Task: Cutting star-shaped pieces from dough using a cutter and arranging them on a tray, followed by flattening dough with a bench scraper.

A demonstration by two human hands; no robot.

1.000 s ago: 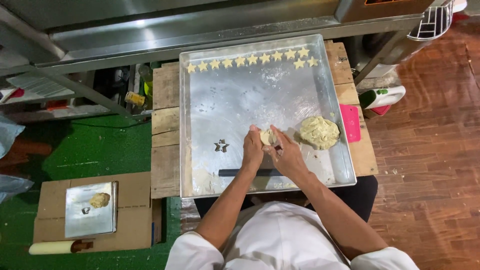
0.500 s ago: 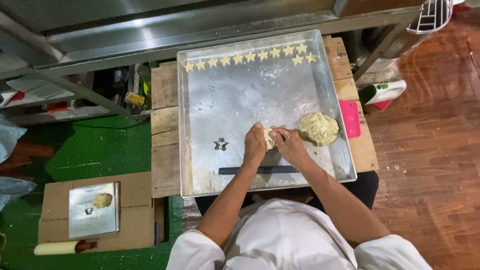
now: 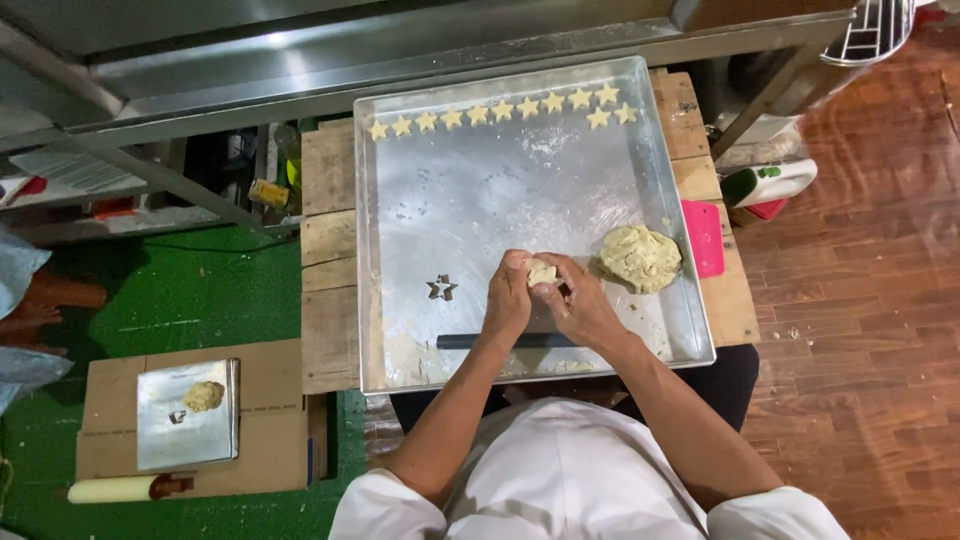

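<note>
Fingers [image 3: 540,290] closed around dough lump [image 3: 541,272]

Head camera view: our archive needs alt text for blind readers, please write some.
Seen from above, a person's left hand and right hand press a small dough piece over a large metal tray. On it lie a dough lump, a star cutter, a dark rod and star cut-outs.

The big baking tray [image 3: 450,210] is bare metal, shiny but dulled by floury smears. It sits on a table [image 3: 325,250] of rough, worn wooden planks. The dough lump [image 3: 641,257] looks soft, matt and crumbly; the star cutter [image 3: 441,288] is thin bright metal. Right of the table, the floor [image 3: 860,300] is glossy reddish wood; left, matt green matting [image 3: 190,300].
</note>
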